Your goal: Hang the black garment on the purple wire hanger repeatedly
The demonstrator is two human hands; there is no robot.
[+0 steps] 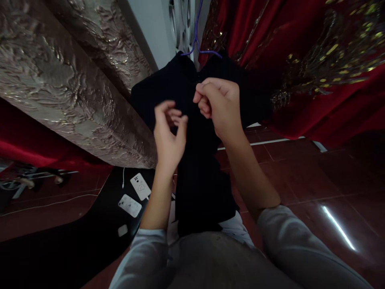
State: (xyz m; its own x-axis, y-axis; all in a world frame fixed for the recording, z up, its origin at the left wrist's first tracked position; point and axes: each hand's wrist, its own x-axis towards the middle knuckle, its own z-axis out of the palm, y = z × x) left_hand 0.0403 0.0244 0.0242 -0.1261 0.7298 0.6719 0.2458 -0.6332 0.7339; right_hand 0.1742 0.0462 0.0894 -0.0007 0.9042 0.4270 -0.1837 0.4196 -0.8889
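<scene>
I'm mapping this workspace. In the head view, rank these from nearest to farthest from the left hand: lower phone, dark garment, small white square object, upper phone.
1. Dark garment, just behind the left hand.
2. Upper phone, below-left.
3. Lower phone, further below-left.
4. Small white square object, lowest.

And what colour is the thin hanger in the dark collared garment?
The thin hanger is purple, showing best in the head view.

One head-worn view looks forward and down past the wearer's body (216, 257) at the dark shirt (162, 88), close in front; the table (90, 220) enters below left of the shirt, the floor (288, 172) below right.
</scene>
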